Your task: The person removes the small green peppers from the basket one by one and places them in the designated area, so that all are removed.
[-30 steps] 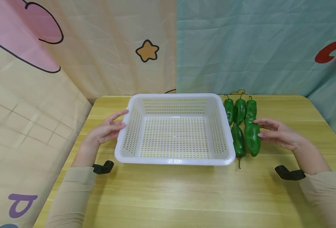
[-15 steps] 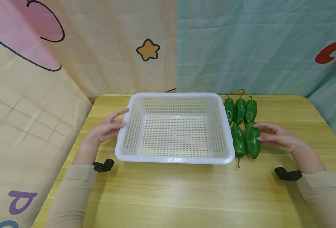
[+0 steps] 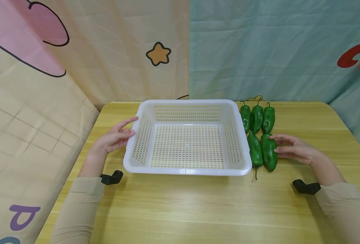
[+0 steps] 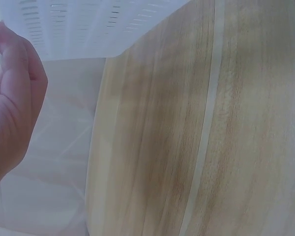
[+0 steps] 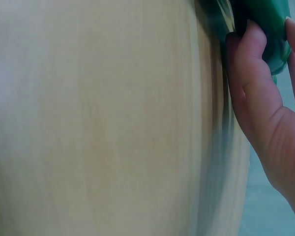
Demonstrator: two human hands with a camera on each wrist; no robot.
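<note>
A white slotted plastic basket (image 3: 187,171) stands on the table in the head view, with nothing inside it. At its left rim is my left hand (image 3: 114,138), fingertips and thumb touching the edge. To the basket's right, my right hand (image 3: 299,149) pinches a green pepper (image 3: 269,154) between thumb and fingers. A second green pepper (image 3: 255,149) lies just left of it, stem toward me. Behind these, several more peppers (image 3: 257,118) lie in a row, stems pointing away. The right wrist view shows the pinched pepper (image 5: 278,24) partly cut off by the frame.
The wooden table (image 3: 180,206) reaches back to a printed cloth curtain (image 3: 259,51). Another patterned cloth (image 3: 30,135) hangs along the left side. A black wrist mount (image 3: 112,178) sits on the left wrist, and another black mount (image 3: 306,187) on the right.
My right hand has drawn the pinched pepper slightly toward me, leaving more of the pepper behind it visible. The left hand and basket have stayed nearly still.
</note>
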